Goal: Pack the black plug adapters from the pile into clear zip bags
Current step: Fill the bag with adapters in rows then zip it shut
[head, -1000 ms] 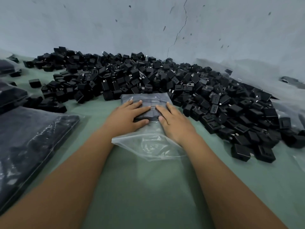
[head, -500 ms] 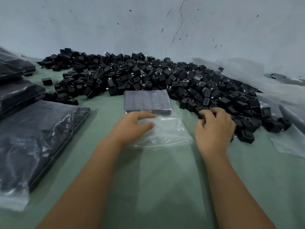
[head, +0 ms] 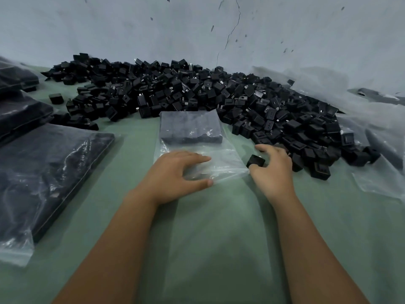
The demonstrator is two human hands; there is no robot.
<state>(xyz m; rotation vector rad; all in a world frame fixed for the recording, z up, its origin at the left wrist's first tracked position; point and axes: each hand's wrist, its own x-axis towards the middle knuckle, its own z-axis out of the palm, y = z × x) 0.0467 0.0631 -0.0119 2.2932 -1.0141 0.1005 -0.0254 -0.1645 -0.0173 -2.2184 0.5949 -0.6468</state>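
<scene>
On the green counter (head: 219, 249), a clear zip bag (head: 197, 154) lies flat in front of the person, its far half filled with a neat block of black plug adapters (head: 190, 128) and its near, open end limp and see-through. Resting on that near end is the left hand (head: 175, 178), palm down, with its fingers (head: 197, 159) stretched out nearly straight across the plastic and the thumb lying along the bag's near edge. Just beside the bag's right corner, the right hand (head: 274, 172) has its fingers curled round a single black adapter (head: 256, 161), held between thumb and fingertips just above the counter. Behind and to the right spreads the loose pile of adapters (head: 197, 93), reaching back to a cracked grey wall (head: 219, 29). Along the left edge lie filled bags (head: 43, 163) of dark adapters, one flat on the counter and others stacked behind it, and crumpled clear plastic sheeting (head: 372, 132) sits at the pile's right end.
</scene>
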